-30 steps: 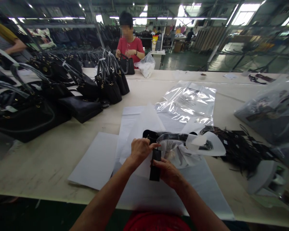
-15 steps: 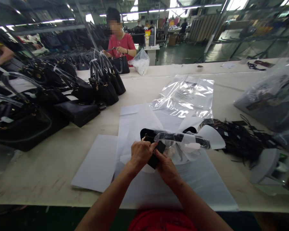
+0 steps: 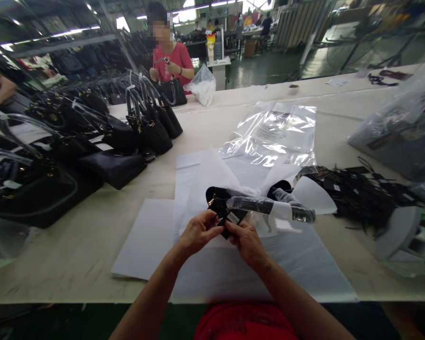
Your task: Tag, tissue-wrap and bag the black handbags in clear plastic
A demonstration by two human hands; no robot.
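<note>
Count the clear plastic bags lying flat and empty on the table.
1. The flat clear plastic bag lies mid-table, beyond the white paper sheets and both hands. Filled plastic bags at the right edge may hide more.

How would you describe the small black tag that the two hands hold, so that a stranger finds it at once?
Start at the long pale table and find the white paper sheets at its near edge. Above them, the left hand and the right hand pinch one small black tag. Unlike the loose black tags piled to the right, it bears a white label and hangs from the plastic-wrapped bag strap.
</note>
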